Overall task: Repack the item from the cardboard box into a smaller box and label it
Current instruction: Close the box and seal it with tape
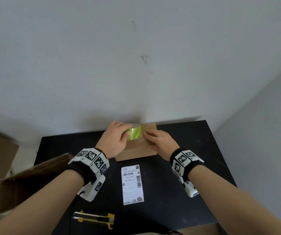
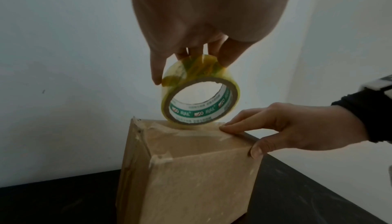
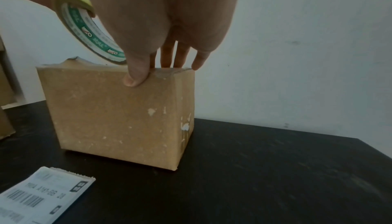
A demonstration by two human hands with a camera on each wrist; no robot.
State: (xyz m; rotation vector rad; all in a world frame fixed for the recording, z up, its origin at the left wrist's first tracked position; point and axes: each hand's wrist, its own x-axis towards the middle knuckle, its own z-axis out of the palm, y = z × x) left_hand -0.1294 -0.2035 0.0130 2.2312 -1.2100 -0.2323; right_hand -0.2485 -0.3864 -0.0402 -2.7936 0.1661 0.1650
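Step in hand: sealing the small box (image 1: pixel 137 146); item appears to be inside already, flaps down, so my read is the taping stage, label not yet on.
Small box, place: on the black table (image 1: pixel 195 167), far edge, near the wall, between both hands.
Left hand (image 1: pixel 114 141): fingers curled round the tape roll (image 2: pixel 200 96), holding it on edge, its lower rim touching the box top.
Right hand (image 1: pixel 161 141): fingers laid straight along the top near the right-hand corner, thumb down on the near face; it presses, holds nothing.
Tape roll, facing: hole looks toward the person and a bit right; roll upright, tilted slightly.
Box, long axis: runs left to right across the table; broad face toward the person. Old tape scraps on the top corners.
Label (image 1: pixel 132 184): flat on the table just in front of the box, print up, long side running toward the person.
Next move, as I judge: draw the roll along the top seam while the right hand pins the free end; then cut. Knife (image 1: pixel 94 218) lies at the near edge.
Large box (image 1: pixel 33 180): open, at the left edge of the table.
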